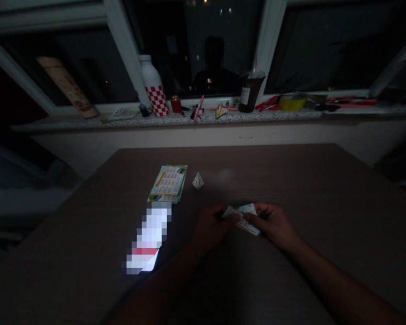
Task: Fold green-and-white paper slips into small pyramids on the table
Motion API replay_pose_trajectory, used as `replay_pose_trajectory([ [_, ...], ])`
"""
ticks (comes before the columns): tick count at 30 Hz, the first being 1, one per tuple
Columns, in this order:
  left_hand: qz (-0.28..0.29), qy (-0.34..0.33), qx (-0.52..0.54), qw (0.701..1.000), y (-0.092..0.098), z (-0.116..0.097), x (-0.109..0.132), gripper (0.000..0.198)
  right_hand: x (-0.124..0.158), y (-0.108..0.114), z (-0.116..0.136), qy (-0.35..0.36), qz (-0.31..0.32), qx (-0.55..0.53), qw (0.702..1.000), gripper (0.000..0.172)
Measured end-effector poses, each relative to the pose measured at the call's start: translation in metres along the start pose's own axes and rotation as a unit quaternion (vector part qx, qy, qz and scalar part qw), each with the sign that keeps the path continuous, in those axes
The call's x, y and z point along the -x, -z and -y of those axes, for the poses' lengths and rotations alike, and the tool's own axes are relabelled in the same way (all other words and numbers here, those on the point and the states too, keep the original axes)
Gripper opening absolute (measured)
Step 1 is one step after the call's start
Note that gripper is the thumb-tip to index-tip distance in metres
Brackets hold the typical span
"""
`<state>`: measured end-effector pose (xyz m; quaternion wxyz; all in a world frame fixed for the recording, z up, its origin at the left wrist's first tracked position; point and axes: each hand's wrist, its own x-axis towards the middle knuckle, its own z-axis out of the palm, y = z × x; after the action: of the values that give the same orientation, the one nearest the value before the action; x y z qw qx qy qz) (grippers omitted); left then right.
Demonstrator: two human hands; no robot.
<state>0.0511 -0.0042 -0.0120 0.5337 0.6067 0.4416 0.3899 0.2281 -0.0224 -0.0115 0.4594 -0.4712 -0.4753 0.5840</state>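
Between my two hands, just above the table, is a partly folded printed paper sheet. My left hand pinches its left end, thumb on top. My right hand grips the right part, where a pale triangular flap stands up. The fingers beneath the paper are hidden. Ahead and to the left sits a small folded paper piece, pointed at the top. Left of that lies a stack of printed paper sheets, green at the edges.
A lit phone, its screen pixelated, lies left of my left forearm on the brown table. Behind, the stone windowsill bears a red-checked white bottle, a tall patterned cylinder, a dark cup and a yellow tape roll.
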Motion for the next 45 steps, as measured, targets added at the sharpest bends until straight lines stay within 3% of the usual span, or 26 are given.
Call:
replay_pose_trajectory([
  [6,-0.006,0.016,0.052,0.999,-0.002,0.0,-0.001,0.025,0.001,-0.002,0.002,0.013,-0.038,0.012,0.999,0.026],
  [13,0.046,0.023,0.047,0.998,0.004,0.002,-0.004,0.032,0.001,0.0,0.004,0.013,-0.038,0.029,0.999,0.032],
  [16,-0.009,0.0,0.023,1.0,0.006,0.002,-0.004,0.029,0.002,0.001,0.007,0.008,-0.042,0.043,0.998,0.034],
  [19,-0.086,-0.064,-0.011,0.994,0.005,0.0,0.0,0.026,0.003,0.002,0.008,0.004,-0.042,0.03,0.999,0.033],
  [25,-0.079,-0.132,-0.189,0.97,0.005,-0.005,0.005,0.016,0.002,0.0,0.006,0.01,-0.05,0.017,0.999,0.028],
  [31,-0.068,-0.083,-0.156,0.982,0.004,-0.006,0.003,0.022,0.002,0.001,0.002,0.039,-0.059,0.069,0.995,0.031],
  [38,-0.051,0.019,0.005,0.999,0.0,0.003,-0.001,0.023,0.002,0.002,0.001,0.063,-0.066,0.116,0.989,0.029],
  [45,-0.014,0.027,0.0,1.0,0.001,0.002,-0.002,0.02,0.002,0.003,0.002,0.073,-0.073,0.149,0.983,0.03],
])
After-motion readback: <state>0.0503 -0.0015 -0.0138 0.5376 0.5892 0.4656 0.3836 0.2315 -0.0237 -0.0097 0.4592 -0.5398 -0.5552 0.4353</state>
